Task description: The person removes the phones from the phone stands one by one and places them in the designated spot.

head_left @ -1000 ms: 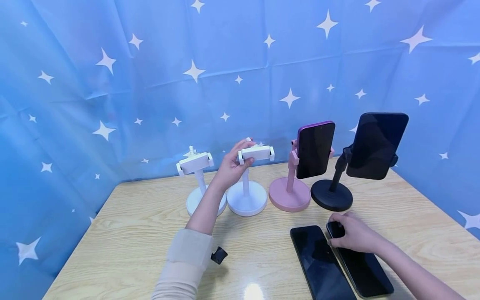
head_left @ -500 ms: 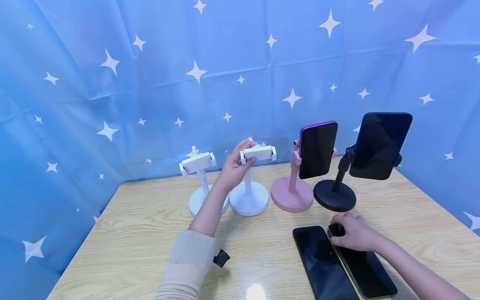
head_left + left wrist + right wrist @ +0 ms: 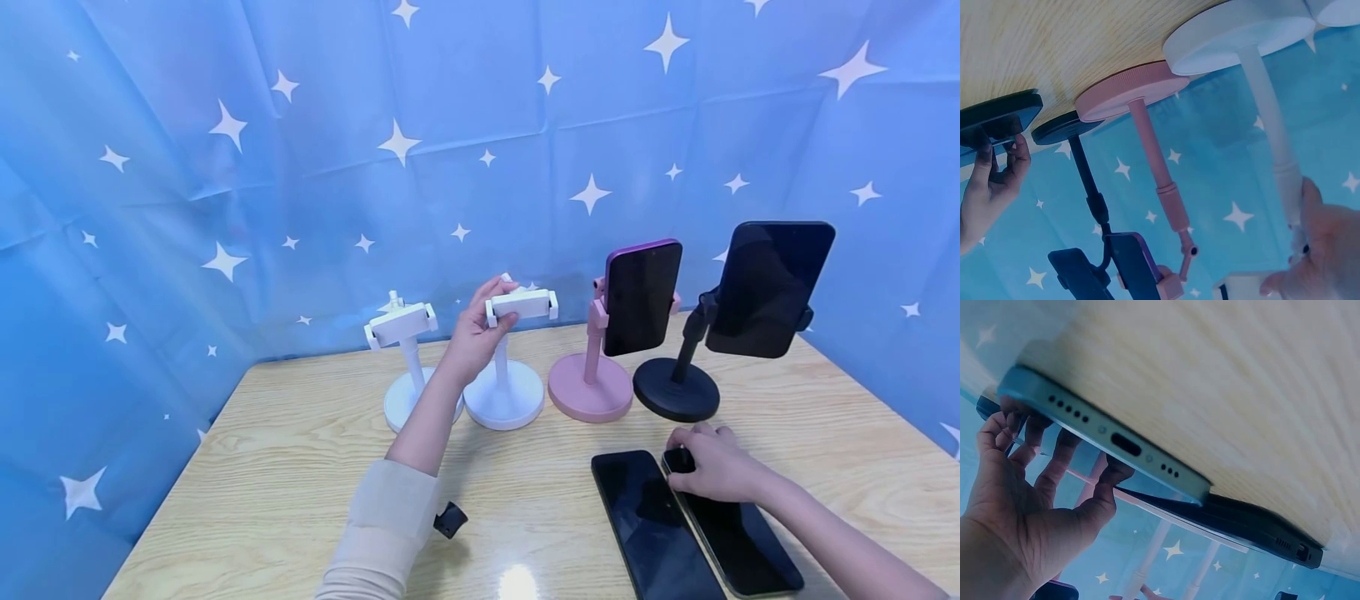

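My left hand [image 3: 474,337] grips the white clamp head [image 3: 527,305] of a phone stand [image 3: 504,400], thumb in front and fingers behind; the clamp holds no phone. In the left wrist view, that hand [image 3: 1332,253] is at the top of the white post [image 3: 1272,125]. My right hand [image 3: 718,468] holds the far end of a dark smartphone [image 3: 750,546] lying on the table, thumb at its left edge. The right wrist view shows the phone's bottom edge [image 3: 1100,434] with its charging port, the fingers bent against the glass. A second dark phone [image 3: 652,525] lies alongside, to the left.
Another white stand [image 3: 405,325] is at the left, its clamp without a phone. A pink stand [image 3: 591,392] bears a purple-edged phone [image 3: 642,300]; a black stand [image 3: 677,392] bears a larger black device [image 3: 770,287]. Behind the wooden table [image 3: 285,467] hangs a blue starry curtain [image 3: 337,108].
The head view has shifted slightly, so everything sits a little further right in it. Both hands keep their places on the stand and the phone.
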### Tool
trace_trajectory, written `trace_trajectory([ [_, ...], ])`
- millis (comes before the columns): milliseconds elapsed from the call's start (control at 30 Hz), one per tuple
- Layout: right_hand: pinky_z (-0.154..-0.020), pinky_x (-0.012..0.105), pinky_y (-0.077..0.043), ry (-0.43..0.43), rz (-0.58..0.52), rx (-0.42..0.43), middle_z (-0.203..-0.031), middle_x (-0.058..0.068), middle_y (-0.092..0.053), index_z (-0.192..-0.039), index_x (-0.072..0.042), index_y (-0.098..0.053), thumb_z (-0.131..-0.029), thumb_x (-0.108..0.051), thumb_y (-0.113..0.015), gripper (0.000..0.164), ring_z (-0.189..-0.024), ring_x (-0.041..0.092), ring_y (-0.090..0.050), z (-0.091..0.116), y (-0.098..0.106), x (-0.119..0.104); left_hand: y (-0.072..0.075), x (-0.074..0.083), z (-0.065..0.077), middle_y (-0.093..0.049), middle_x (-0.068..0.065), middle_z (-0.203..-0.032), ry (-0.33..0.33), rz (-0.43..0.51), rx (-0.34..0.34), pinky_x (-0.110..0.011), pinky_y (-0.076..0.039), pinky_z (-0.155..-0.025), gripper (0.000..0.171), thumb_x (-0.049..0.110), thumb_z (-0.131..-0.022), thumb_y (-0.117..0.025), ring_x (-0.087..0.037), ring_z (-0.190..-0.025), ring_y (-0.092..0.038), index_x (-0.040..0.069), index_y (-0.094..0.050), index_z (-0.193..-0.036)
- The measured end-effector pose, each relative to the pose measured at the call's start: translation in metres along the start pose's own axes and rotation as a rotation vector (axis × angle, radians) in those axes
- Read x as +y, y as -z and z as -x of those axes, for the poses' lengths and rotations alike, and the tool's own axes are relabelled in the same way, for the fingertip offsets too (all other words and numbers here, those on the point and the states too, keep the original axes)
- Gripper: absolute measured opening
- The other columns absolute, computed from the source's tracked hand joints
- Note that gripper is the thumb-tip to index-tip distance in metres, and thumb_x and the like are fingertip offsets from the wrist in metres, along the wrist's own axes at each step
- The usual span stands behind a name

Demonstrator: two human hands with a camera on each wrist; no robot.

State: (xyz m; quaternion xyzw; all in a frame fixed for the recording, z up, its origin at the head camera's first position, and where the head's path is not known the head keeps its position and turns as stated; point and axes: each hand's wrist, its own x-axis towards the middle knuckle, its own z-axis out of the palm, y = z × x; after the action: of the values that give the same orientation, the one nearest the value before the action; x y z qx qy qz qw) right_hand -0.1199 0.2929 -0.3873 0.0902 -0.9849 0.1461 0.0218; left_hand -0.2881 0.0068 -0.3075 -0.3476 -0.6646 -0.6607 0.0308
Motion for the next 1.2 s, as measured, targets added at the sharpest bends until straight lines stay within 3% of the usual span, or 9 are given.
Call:
trace_trajectory([
  [300,-0.068,0.041,-0.032,-0.006,-0.003,0.002,-0.084,0.004,-0.054,-0.081,-0.014,-0.058,-0.064,-0.027,-0.074,0.027,-0.079,0.025,-0.045,0.001,0.000,0.002,-0.003,0.000,0.001,-0.031,-0.010,-0.146,0.008,0.030,0.021,-0.043,-0.026,-0.108,0.039,-0.001,-0.087,-0.056,-0.020,-0.136,-0.024,-0.004,-0.049,-0.126],
  [467,-0.070,0.041,-0.032,0.018,0.005,-0.003,-0.083,0.002,-0.054,-0.082,-0.014,-0.058,-0.065,-0.026,-0.074,0.027,-0.078,0.022,-0.046,0.002,0.000,0.003,-0.007,-0.001,0.003,-0.034,-0.008,-0.144,0.016,0.098,0.068,-0.041,-0.027,-0.107,0.039,-0.002,-0.086,-0.057,-0.019,-0.135,-0.026,-0.006,-0.050,-0.124],
  [600,-0.069,0.041,-0.034,0.072,0.034,-0.015,-0.082,0.002,-0.054,-0.084,-0.011,-0.058,-0.067,-0.025,-0.074,0.027,-0.075,0.020,-0.047,0.001,0.003,0.003,-0.011,-0.002,0.005,-0.040,-0.007,-0.141,0.021,0.177,0.153,-0.038,-0.031,-0.105,0.036,-0.006,-0.084,-0.060,-0.019,-0.132,-0.032,-0.009,-0.052,-0.119],
  [733,-0.066,0.040,-0.038,0.103,0.041,-0.050,-0.084,0.005,-0.057,-0.087,-0.008,-0.059,-0.070,-0.023,-0.073,0.027,-0.073,0.021,-0.050,0.000,0.009,0.001,-0.014,-0.003,0.009,-0.046,-0.007,-0.136,0.036,0.194,0.282,-0.036,-0.039,-0.100,0.035,-0.004,-0.080,-0.065,-0.021,-0.126,-0.042,-0.008,-0.058,-0.114],
  [933,-0.067,0.040,-0.048,0.084,-0.062,-0.140,-0.089,0.010,-0.061,-0.094,0.000,-0.061,-0.077,-0.021,-0.070,0.029,-0.080,0.028,-0.059,-0.001,0.028,-0.014,-0.019,-0.003,0.020,-0.059,-0.012,-0.116,0.079,0.215,0.478,-0.035,-0.046,-0.092,0.034,-0.005,-0.075,-0.069,-0.023,-0.113,-0.053,-0.006,-0.062,-0.109],
  [1067,-0.068,0.040,-0.051,0.052,-0.119,-0.149,-0.093,0.015,-0.063,-0.100,0.006,-0.060,-0.081,-0.021,-0.067,0.033,-0.084,0.030,-0.061,-0.002,0.047,-0.028,-0.024,0.002,0.027,-0.063,-0.012,-0.104,0.118,0.161,0.535,-0.036,-0.046,-0.091,0.026,-0.002,-0.077,-0.069,-0.022,-0.108,-0.054,-0.006,-0.064,-0.102],
  [1200,-0.068,0.040,-0.052,0.023,-0.146,-0.064,-0.094,0.017,-0.064,-0.105,0.011,-0.057,-0.085,-0.020,-0.063,0.038,-0.083,0.029,-0.062,-0.003,0.063,-0.039,-0.035,0.007,0.033,-0.064,-0.009,-0.099,0.234,0.148,0.543,-0.031,-0.048,-0.088,0.022,0.002,-0.080,-0.066,-0.018,-0.101,-0.055,-0.005,-0.064,-0.101],
])
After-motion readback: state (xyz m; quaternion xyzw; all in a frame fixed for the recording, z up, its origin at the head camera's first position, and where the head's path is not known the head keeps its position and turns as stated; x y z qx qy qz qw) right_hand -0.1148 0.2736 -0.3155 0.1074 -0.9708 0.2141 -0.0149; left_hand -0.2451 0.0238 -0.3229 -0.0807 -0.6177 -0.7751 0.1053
